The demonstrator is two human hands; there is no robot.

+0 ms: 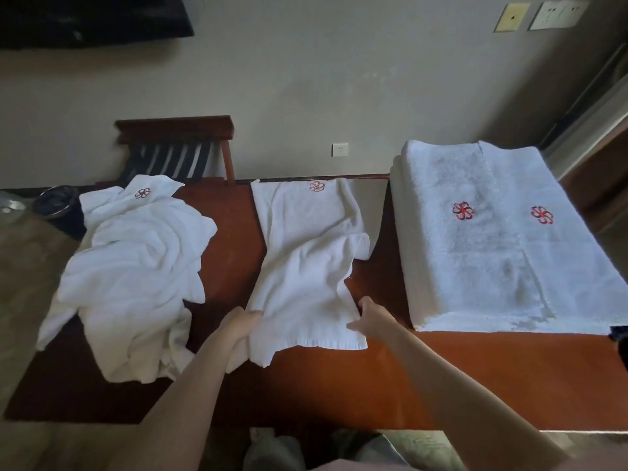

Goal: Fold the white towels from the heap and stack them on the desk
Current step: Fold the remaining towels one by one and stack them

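Item, nearest: the person's lap and legs (272,450), dim at the bottom edge, with both bare forearms reaching forward over the desk (441,379), a long red-brown wooden top. Left hand (243,322): fingers curled tight round the bunched near-left corner of the spread towel (306,266), the cloth gathered in the fist. Right hand (370,317): thumb raised, fingers closed on the near-right edge of the same towel in a pinch. Spread towel: white, lying lengthwise at the middle of the desk, wrinkled, its right edge partly turned over midway along, its far end reaching the back edge with a red flower emblem (317,186) showing there. Heap (136,273): unfolded white towels, crumpled, on the left part of the desk just beside the spread towel, spilling over the near-left side; one red emblem visible at its far end. Stack (492,239): folded white towels, squared, on the right part of the desk, apart from the spread towel, two red emblems on top. Beyond the desk: a dark round bin (57,198) on the floor at left, a wooden slatted rack (176,147) against the wall, a white wall socket (339,150), and a dark screen (91,18) high on the left.
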